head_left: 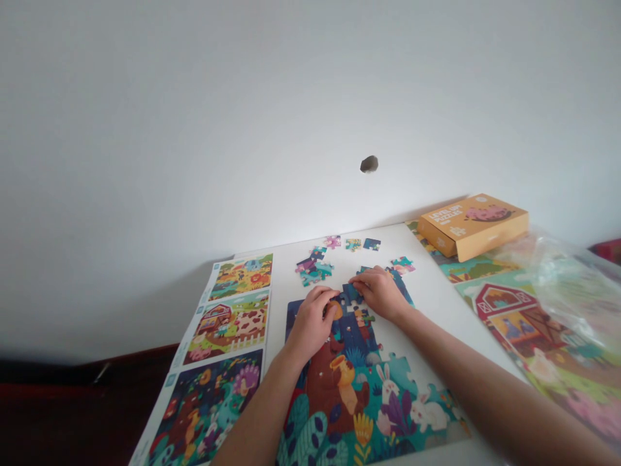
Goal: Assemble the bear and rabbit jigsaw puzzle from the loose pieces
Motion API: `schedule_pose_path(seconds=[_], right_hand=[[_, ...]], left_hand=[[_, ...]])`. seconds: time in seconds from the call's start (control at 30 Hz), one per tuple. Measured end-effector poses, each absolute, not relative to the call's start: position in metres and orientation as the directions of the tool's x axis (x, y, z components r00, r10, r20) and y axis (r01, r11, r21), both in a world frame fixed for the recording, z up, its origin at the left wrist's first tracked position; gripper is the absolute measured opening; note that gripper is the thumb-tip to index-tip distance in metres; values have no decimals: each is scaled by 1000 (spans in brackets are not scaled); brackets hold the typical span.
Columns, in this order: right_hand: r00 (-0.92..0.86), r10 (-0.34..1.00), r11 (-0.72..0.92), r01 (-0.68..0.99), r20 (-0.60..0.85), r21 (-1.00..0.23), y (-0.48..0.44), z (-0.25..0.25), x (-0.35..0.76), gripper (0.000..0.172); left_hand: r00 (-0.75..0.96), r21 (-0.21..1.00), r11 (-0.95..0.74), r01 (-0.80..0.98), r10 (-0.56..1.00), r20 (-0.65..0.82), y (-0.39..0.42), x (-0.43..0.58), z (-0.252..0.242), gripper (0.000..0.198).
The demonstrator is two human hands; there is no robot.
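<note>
At the far edge of the half-built puzzle (359,388), both hands meet: the right hand (381,291) pinches a dark blue piece (350,292) in closed fingers, while the left hand (313,320) (fingers curled, pressing down) steadies the puzzle just left of it.

printed cardboard jigsaw (359,382), flat and matt with a faint sheen, on a smooth white table (431,285). glossy paper picture sheet (228,343) alongside. orange box (473,225) looks like matt card. clear plastic bag (563,272), crinkly and shiny. plain matt painted wall (242,116).
</note>
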State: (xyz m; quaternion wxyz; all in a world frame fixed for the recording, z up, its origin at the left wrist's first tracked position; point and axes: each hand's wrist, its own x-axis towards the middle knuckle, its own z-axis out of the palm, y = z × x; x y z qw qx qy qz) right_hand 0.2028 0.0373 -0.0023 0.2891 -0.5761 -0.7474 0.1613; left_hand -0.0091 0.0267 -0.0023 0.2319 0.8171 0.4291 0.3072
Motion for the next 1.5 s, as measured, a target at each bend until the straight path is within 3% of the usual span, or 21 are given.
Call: schedule_pose_path(seconds=[0.37,0.63,1.03,1.2,1.33,1.5], right_hand=[[-166,966,243,847,198,-474,33,-1,202,22],[-69,991,123,792,114,-598,36,-3,201,22],[-159,967,231,873,198,-429,28,4,199,15],[-206,959,273,849,194,-452,27,6,204,14],[-317,927,374,808,199,-456,25,7,208,28],[-347,921,390,810,179,-437,26,8,209,28]], left_hand=[[458,641,-528,557,839,294,27,-9,-2,29],[455,645,-529,552,839,299,28,-9,-3,28],[470,628,-561,539,819,329,28,-10,-4,24],[472,617,-573,540,813,342,28,-10,-5,23],[479,602,-589,538,802,356,27,-10,-4,24],[496,580,-615,534,784,374,27,-11,-5,24]])
